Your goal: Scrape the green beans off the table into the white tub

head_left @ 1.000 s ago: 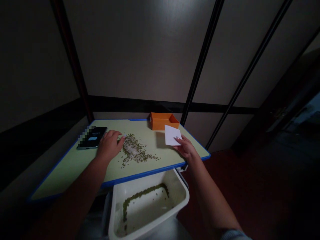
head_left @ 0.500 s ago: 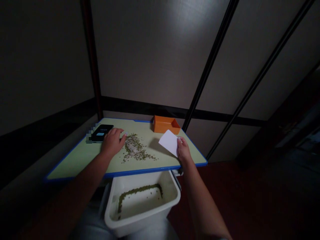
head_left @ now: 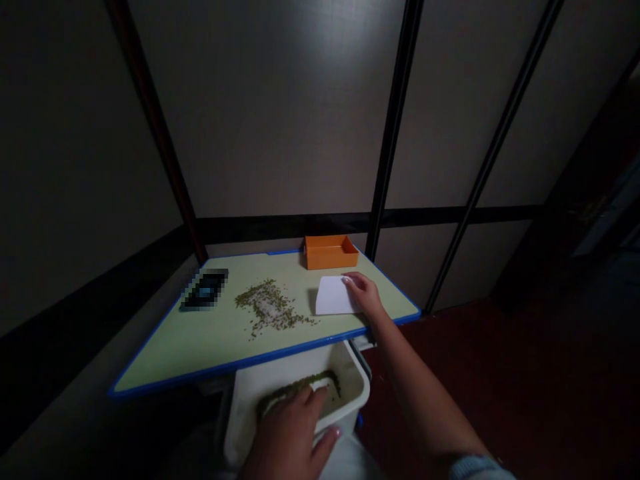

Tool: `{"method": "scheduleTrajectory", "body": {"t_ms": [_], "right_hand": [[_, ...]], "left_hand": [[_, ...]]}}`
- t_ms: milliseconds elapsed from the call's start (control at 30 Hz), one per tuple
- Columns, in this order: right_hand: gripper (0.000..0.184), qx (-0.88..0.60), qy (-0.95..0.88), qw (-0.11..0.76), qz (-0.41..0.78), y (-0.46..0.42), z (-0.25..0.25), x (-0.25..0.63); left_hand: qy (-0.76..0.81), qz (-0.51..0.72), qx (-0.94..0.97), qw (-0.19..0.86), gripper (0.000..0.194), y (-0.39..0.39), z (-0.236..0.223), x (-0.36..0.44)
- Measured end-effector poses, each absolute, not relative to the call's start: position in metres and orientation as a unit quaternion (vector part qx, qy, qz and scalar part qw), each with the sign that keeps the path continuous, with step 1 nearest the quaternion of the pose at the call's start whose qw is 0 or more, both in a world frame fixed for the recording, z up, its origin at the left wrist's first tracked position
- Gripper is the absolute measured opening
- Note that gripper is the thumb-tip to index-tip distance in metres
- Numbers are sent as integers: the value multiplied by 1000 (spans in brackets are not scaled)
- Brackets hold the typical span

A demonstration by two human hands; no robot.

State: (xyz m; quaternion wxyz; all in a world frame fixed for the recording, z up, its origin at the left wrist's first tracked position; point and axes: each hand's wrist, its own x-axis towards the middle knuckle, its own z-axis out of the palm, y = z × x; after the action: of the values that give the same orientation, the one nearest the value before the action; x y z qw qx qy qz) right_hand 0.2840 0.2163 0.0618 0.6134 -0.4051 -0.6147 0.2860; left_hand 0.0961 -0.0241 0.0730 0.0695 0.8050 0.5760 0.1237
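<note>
My right hand (head_left: 364,293) pinches a white scraper-like card (head_left: 334,297) by its right side, tilted over the right part of the tabletop. To its left lies a loose spread of small green grains mixed with white ones (head_left: 270,308). Below the table's front edge is a white plastic tub (head_left: 347,360) with green grains along the edges of its floor. My left hand (head_left: 295,427) is at the tub's near rim, fingers reaching inside and thumb outside, closed around the rim. The hand covers part of the tub.
The pale green tabletop (head_left: 210,350) has a blue edge. An orange open box (head_left: 330,257) stands at the back right. A dark, phone-like device (head_left: 206,290), partly blurred out, lies at the left. Wall panels (head_left: 280,133) rise close behind the table.
My left hand has left the tabletop beside the device and come down to the tub. My right hand has turned the card slightly. The view has also shifted.
</note>
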Motion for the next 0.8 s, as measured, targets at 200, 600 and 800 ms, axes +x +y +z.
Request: {"method": "scheduleTrajectory", "body": {"t_ms": [200, 600, 800], "right_hand": [[33, -433, -656, 572, 234, 207, 63, 282], [33, -464, -682, 526, 207, 200, 66, 285], [34, -476, -701, 497, 184, 199, 64, 279]], "left_hand": [[655, -1, 752, 77, 32, -26, 64, 122], [644, 27, 763, 48, 36, -30, 62, 119], [630, 77, 773, -7, 35, -31, 50, 119]]}}
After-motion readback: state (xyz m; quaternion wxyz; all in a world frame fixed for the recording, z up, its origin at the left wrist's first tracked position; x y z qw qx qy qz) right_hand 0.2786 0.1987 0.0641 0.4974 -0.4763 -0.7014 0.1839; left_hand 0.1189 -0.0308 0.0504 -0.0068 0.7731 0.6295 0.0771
